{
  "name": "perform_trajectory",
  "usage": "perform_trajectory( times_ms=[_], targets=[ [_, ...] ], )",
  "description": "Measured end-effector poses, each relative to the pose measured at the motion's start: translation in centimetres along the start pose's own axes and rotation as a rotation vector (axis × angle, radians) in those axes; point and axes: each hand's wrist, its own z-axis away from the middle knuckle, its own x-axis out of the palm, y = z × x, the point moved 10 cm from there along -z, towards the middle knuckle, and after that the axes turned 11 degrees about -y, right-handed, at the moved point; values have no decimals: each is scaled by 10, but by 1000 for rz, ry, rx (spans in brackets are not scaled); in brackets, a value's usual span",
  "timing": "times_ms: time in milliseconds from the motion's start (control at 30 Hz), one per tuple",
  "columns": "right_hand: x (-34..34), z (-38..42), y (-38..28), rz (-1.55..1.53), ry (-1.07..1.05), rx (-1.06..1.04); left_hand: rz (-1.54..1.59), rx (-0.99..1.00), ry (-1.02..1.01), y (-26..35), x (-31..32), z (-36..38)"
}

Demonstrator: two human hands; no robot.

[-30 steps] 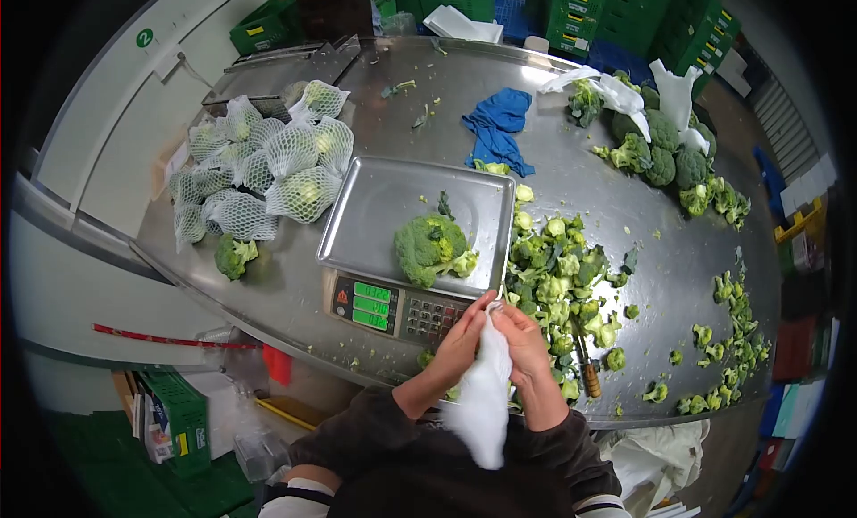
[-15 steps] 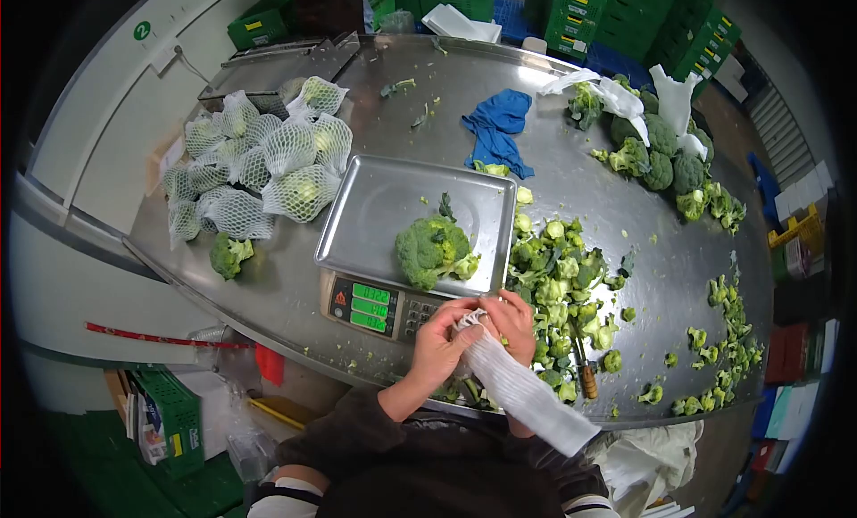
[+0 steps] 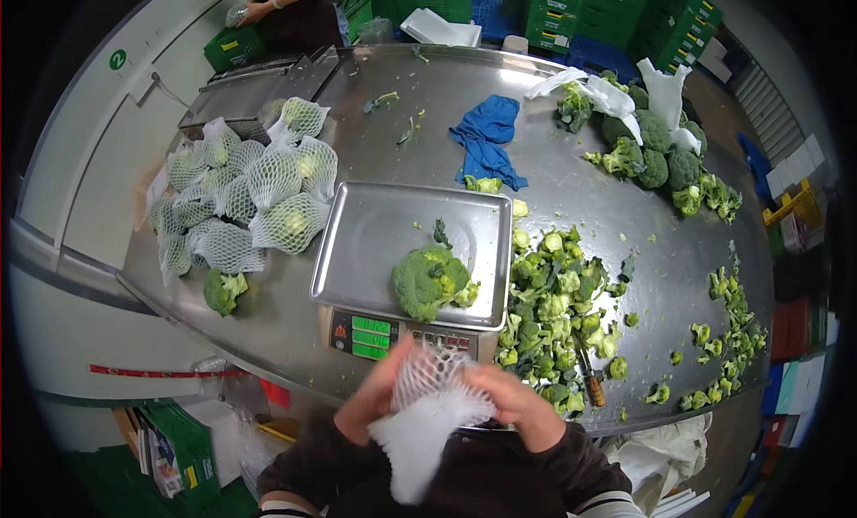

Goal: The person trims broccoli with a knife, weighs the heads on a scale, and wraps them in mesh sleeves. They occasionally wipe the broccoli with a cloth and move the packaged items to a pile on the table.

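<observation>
My left hand [image 3: 375, 395] and my right hand [image 3: 512, 397] hold a white mesh sleeve [image 3: 418, 429] between them, at the table's front edge. The sleeve is stretched wide near my fingers, and its lower part hangs toward my body. Motion blurs my left hand. Just beyond my hands, a broccoli head [image 3: 427, 281] rests on the steel tray [image 3: 357, 241] of a scale. The scale's display [image 3: 370, 337] glows green. Right of the tray lies a pile of green trimmings [image 3: 558, 290], with a wooden-handled knife [image 3: 594, 389] beside it.
Net-wrapped heads [image 3: 272, 179] are heaped at left, near a bare broccoli head [image 3: 223, 291]. A blue cloth [image 3: 488, 139] lies behind the tray. More broccoli [image 3: 656, 143] is at back right, with scattered florets [image 3: 732, 326] below. Another person's hand [image 3: 256, 13] shows at upper left.
The sleeve has gone from narrow and bunched to spread open, and my hands have moved apart and lower in view. The view has shifted slightly. Another person's hand now shows more fully.
</observation>
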Motion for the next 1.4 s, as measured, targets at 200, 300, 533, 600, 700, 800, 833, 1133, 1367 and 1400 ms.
perform_trajectory(
  times_ms=[200, 300, 533, 600, 700, 800, 833, 1133, 1367, 1400],
  targets=[
    [4, -2, -59, 37, -56, -163, -480, -42, 5, -4, -31, -6],
    [-9, -1, -91, 683, 203, -107, -729, 442, 312, 91, -59, 13],
    [7, -7, -174, 1273, 797, -770, -478, 562, 472, 131, -78, -27],
    [15, 2, -176, 1256, 801, -852, -329, 654, 395, 135, -74, -24],
    [54, 45, -167, 1080, 568, -899, -770, 934, 47, 143, -25, 19],
    [82, 50, -151, 981, 154, -948, -740, 769, -115, 124, 69, 36],
    [65, 35, -138, 867, 194, -745, -161, 439, -267, 83, 70, 25],
    [54, 21, -77, -344, -273, -339, 293, 241, -233, 31, 34, 21],
    [31, 24, -76, 187, 159, -305, 272, 273, -107, 33, 43, 43],
    [28, 28, -81, 175, 178, -296, 296, 297, -141, 36, 51, 44]
  ],
)
